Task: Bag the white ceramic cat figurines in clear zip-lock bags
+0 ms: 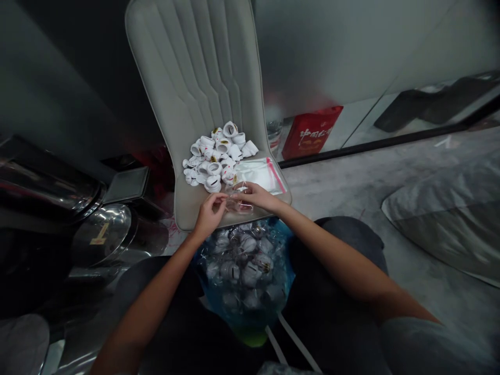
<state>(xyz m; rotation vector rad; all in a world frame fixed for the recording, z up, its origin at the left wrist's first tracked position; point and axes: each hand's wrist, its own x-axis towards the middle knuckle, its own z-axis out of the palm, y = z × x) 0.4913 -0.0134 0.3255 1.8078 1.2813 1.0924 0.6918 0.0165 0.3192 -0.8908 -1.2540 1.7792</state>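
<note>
Right hand (258,197), yours: thumb and fingers pinching a clear bag (242,206) from its right side, near the front edge of the chair seat (185,205). Left hand (209,214), yours: thumb and fingertips drawn together at the bag's left edge. Probable reason for the two-sided hold: thin, limp film wants tension from both sides. Contents, if any: you cannot tell through the glare and fingers.

Blue bag (238,319), one: between your knees (349,237), just below the seat's front edge, filled with wrapped white pieces (250,273). Presumably lodged there so that your legs steady it, close under your hands.

Loose white pieces (214,167), many: heaped from the seat's middle toward its left and back edges; rounded, hollow, some with dark slots. Likely massed to lie within your reach. Gold-and-dark marks on several, too small to read.

Flat clear bags (252,174), a stack, with pink strip (275,177): along the seat's right edge, beside the heap, perhaps to suit your right hand. No legible lettering.

Steel drum (148,238), one: left of the seat; tan tape (100,234) on top, no readable writing.

Backrest (191,57), ribbed: rising from the seat's back edge; no maker's mark visible.

Red package (308,138), one: upright beyond the seat's right edge; white characters, the first two reading 中国, the remainder blurred.
</note>
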